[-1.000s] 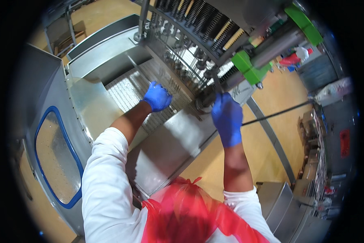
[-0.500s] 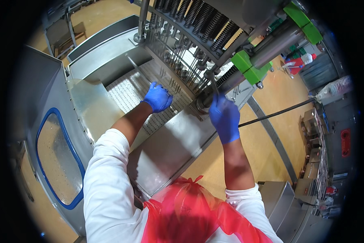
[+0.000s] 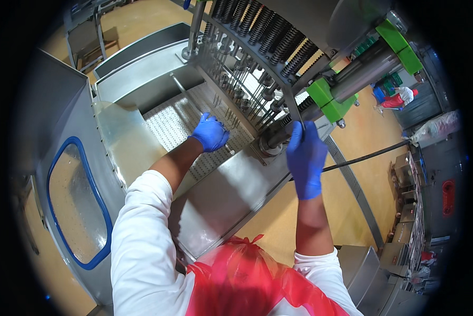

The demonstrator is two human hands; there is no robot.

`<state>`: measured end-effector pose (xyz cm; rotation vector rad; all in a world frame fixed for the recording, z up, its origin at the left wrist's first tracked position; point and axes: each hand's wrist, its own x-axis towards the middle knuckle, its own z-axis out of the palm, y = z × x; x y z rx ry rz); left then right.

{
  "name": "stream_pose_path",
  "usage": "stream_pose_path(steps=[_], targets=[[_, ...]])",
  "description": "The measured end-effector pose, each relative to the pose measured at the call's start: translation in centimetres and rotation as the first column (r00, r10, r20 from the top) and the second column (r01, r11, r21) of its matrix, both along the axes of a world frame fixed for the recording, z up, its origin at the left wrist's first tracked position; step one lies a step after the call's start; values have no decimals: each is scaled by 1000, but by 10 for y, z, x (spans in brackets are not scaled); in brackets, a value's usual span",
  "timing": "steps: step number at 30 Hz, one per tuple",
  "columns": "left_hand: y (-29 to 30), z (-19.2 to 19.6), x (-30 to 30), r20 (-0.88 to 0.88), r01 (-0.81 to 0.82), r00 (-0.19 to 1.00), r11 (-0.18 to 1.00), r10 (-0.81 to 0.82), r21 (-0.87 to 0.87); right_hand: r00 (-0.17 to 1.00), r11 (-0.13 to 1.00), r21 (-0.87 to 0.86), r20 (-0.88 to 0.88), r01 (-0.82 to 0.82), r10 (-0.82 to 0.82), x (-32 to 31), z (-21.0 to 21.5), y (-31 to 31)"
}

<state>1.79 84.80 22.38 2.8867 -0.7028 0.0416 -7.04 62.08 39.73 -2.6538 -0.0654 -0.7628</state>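
My left hand (image 3: pixel 210 132), in a blue glove, is closed over a slim metal rod (image 3: pixel 182 90) that lies slantwise across a perforated white plate (image 3: pixel 162 124). The rod's lower end shows past my fingers. In my right hand (image 3: pixel 306 158), also gloved in blue, is a flat metal wrench-like tool (image 3: pixel 293 107), its shaft rising from between thumb and fingers. The tool's far end reaches the block of springs (image 3: pixel 276 37) and thin needles above the plate; its tip is hard to make out there.
Green clamps (image 3: pixel 328 100) grip a thick steel column on the right. A steel ledge (image 3: pixel 220 189) lies between me and the plate. At left stands a raised cover with a blue-framed window (image 3: pixel 78 203). A black hose (image 3: pixel 365 158) runs right, and another person (image 3: pixel 399 99) is far off.
My right hand has moved right and slightly down, drawing the wrench-like tool with it. The left hand stays on the rod, while the whole view has shifted slightly.
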Motion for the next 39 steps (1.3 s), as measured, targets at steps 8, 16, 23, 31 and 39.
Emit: stream_pose_path(steps=[8, 16, 23, 31, 39], targets=[[0, 0, 0, -27, 14, 1000, 1000, -13, 11, 988, 998, -46, 149, 33, -26, -5, 0, 10], [-3, 4, 2, -17, 16, 1000, 1000, -16, 17, 993, 983, -172, 89, -65, 82, 0, 1, -4], [-11, 9, 2, -9, 24, 1000, 999, -25, -31, 959, 979, -193, 256, -70, 119, 2, -36, -19], [-2, 4, 0, -35, -15, 999, 999, 14, -31, 964, 993, 115, 259, 33, -62, -10, 13, 13], [0, -4, -3, -27, -8, 1000, 1000, 8, 24, 991, 985, -171, 120, -34, 55, -5, 28, 3]])
